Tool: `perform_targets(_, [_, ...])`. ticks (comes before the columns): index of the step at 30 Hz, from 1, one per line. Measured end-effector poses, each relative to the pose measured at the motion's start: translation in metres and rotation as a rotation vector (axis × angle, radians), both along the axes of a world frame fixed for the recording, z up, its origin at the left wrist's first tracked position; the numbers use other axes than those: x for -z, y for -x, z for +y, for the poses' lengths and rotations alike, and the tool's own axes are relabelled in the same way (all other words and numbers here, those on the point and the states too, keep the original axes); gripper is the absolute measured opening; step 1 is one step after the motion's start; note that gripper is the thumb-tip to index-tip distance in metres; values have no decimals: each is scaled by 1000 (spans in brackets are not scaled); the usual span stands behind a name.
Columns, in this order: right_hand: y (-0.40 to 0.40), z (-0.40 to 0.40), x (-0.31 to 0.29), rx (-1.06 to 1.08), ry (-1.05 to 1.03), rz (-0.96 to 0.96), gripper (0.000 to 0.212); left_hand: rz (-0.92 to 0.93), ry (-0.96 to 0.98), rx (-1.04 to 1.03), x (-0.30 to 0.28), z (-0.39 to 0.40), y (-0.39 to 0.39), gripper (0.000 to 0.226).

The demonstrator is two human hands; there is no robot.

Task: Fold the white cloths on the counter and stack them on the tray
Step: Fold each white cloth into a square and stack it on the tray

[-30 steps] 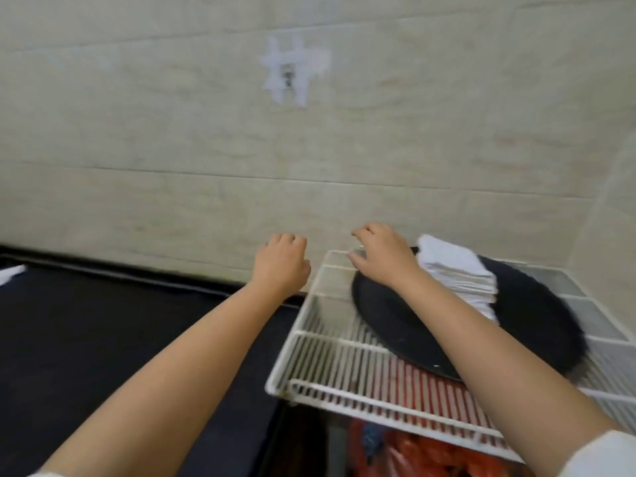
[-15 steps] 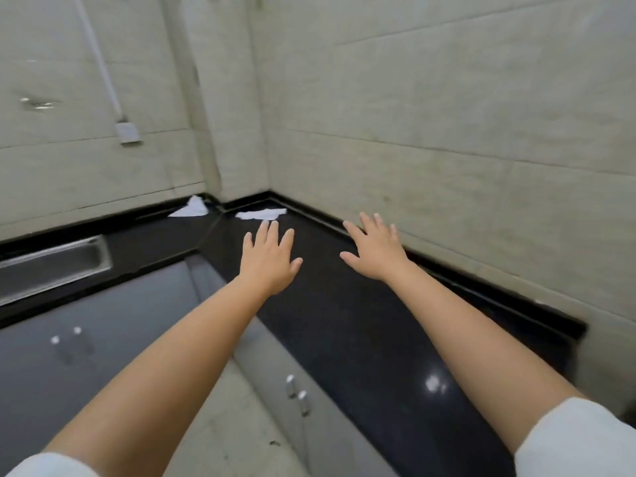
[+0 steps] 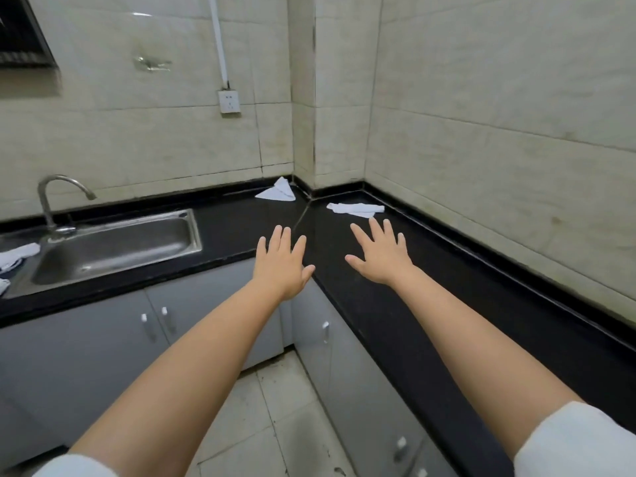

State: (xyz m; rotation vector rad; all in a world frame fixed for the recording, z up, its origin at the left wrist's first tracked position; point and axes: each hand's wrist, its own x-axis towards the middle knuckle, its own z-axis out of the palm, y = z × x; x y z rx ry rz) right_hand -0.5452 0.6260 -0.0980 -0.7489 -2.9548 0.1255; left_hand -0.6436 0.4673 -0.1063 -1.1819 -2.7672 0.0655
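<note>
Two bare hands extend forward over an L-shaped black counter, palms down, and neither holds anything. The left hand is at the centre of the view, above the counter's front edge near the inner corner; its fingers are straight and slightly spread. The right hand is at 3 o'clock from the left hand, above the counter's right run; its fingers are straight and spread wider, thumb pointing toward the left hand. Whether either palm touches the counter cannot be told.

One white cloth lies flat and crumpled on the counter at 12 o'clock from the right hand, just beyond its fingertips and apart from them. A second white cloth, in a rough triangle, lies in the far corner against the wall, at 12 o'clock from the left hand and well apart from it. More white cloth lies at the left edge of the view, at 9 o'clock from the steel sink.

A curved tap stands behind the sink. A wall socket is mounted on the tiles at 12 o'clock. Grey cabinet doors run below the counter.
</note>
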Motion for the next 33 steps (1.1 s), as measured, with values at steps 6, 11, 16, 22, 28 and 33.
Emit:
perform_targets(6, [133,85,9,11,20,25,64,25,34,-2,3,75,137,62])
perform_targets(11, [225,159,3,56,7,45,65,59,35,28,-13,148,242,63])
perform_targets(16, [290,215,9,110,22,34,64,72,34,101,-11,215,324,63])
perform_targets(22, [356,294,52,289,29,-61,64,11,49,233,19,313,424,62])
perform_targets(28, [418,362,91,512,98,-164,63,-111,102,434,67,416,511,62])
perform_targets(33, [451,401,131,626,195,-265,62,-207,186,597,121,481,536,62])
